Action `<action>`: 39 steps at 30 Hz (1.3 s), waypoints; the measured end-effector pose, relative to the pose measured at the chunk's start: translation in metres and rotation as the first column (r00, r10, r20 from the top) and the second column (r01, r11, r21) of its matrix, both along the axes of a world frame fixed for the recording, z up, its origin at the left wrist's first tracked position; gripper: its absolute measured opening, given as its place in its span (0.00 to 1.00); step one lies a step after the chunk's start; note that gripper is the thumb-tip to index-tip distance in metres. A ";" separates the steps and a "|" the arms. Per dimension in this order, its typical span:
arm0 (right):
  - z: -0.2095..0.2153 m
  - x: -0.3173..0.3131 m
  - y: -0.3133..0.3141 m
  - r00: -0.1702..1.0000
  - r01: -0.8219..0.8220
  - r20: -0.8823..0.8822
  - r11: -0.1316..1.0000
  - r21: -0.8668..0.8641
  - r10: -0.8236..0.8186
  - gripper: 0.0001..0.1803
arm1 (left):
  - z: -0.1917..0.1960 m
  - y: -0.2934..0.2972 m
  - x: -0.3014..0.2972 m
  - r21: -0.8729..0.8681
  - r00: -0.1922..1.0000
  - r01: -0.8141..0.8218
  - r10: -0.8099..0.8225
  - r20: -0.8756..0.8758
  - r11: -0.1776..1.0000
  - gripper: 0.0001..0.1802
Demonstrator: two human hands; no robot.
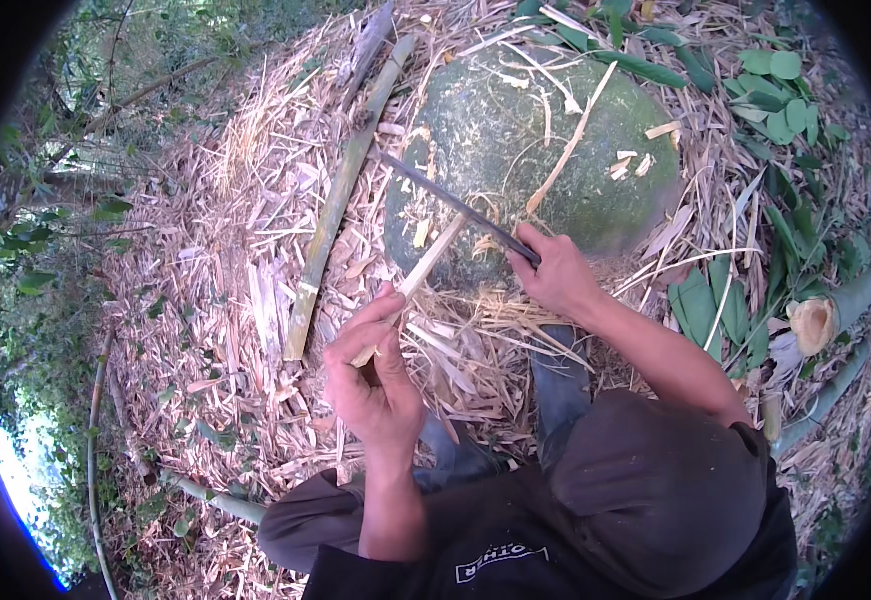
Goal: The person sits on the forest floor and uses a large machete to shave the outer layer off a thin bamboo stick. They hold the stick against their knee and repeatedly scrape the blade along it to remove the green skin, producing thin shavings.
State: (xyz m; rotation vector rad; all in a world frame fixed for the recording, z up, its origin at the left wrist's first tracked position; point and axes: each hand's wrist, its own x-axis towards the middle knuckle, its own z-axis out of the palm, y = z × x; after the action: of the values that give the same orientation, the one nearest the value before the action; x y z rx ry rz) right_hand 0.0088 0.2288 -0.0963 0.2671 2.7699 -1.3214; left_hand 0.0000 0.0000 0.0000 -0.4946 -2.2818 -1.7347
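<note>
My left hand [375, 375] is closed around the lower end of a pale split strip of bamboo or wood [428, 264], which slants up and to the right. In my right hand [563, 278] I grip a long, narrow, dark knife [433, 187], its blade pointing up and to the left. The blade crosses the strip near its far end and appears to touch it. Both are over the near part of a large mossy green rock [515, 130], which has thin shavings and small pale chips scattered on it.
A green bamboo length [333, 215] lies left of the rock, beside a grey wood piece [367, 50]. Dry leaves and shavings [215, 280] cover the ground. Green leaves [695, 305] and a cut bamboo pole [860, 295] lie to the right; bushes [35, 240] stand left.
</note>
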 end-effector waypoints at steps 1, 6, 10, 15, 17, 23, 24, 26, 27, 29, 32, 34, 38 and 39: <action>0.003 -0.002 0.003 0.999 -0.017 0.032 1.000 -0.021 0.018 0.11 | -0.003 0.000 -0.001 0.021 1.000 0.003 -0.003 0.014 1.000 0.06; 0.016 0.007 -0.006 0.988 0.028 -0.150 0.998 -0.057 -0.036 0.09 | 0.000 -0.001 0.001 -0.037 0.999 0.013 -0.015 -0.034 0.999 0.05; 0.016 -0.001 0.002 1.000 -0.011 0.017 1.000 -0.002 0.011 0.08 | 0.003 0.002 0.003 -0.064 0.998 0.044 -0.047 -0.048 0.997 0.05; 0.025 0.003 -0.006 0.989 -0.017 -0.145 1.000 -0.010 0.015 0.09 | 0.000 -0.001 0.003 -0.077 0.996 0.049 -0.054 -0.066 0.996 0.04; 0.010 -0.005 -0.005 0.999 -0.025 -0.027 0.990 0.136 0.028 0.09 | 0.004 0.001 0.000 -0.098 0.996 0.061 -0.068 -0.065 0.993 0.05; 0.016 -0.006 0.007 0.998 0.059 -0.004 0.998 -0.029 -0.059 0.09 | -0.003 0.000 0.003 0.044 1.000 0.029 -0.029 -0.008 0.999 0.06; 0.016 -0.003 0.009 0.993 0.112 0.036 0.991 -0.070 -0.110 0.08 | -0.002 -0.005 0.000 -0.092 0.993 0.111 -0.108 0.038 0.990 0.07; 0.008 0.001 0.014 0.993 0.113 0.020 0.993 0.025 -0.114 0.08 | -0.023 -0.004 0.007 -0.087 0.996 0.087 -0.085 0.035 0.992 0.08; 0.008 0.000 0.016 0.993 0.117 0.009 0.990 0.078 -0.118 0.08 | -0.031 0.000 0.008 -0.079 0.997 0.079 -0.076 0.030 0.994 0.08; 0.013 -0.005 0.019 0.996 0.091 0.007 0.993 0.081 -0.092 0.09 | -0.037 0.003 0.009 0.068 0.997 0.025 -0.029 0.064 0.997 0.09; 0.017 -0.006 0.019 0.993 0.106 0.041 0.993 0.043 -0.107 0.09 | -0.023 0.013 0.005 0.155 0.998 -0.008 -0.003 0.070 0.988 0.10; 0.009 -0.001 0.013 0.991 0.137 0.000 0.990 -0.023 -0.137 0.11 | -0.017 0.013 0.006 0.091 0.999 0.011 -0.016 0.049 0.996 0.10; 0.005 -0.003 0.011 0.991 0.131 -0.002 0.990 -0.058 -0.131 0.10 | -0.022 0.010 0.007 0.034 1.000 -0.002 0.003 -0.020 0.999 0.08; 0.012 -0.005 0.013 0.993 0.117 0.040 0.992 -0.050 -0.115 0.08 | -0.023 0.010 0.007 0.025 0.999 -0.008 0.009 -0.036 1.000 0.08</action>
State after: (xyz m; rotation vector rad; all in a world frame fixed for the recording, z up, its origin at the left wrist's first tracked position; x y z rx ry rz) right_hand 0.0041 0.2418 -0.0844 0.4515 2.7218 -1.3970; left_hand 0.0068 0.0101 -0.0225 -0.5069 -2.2316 -1.7341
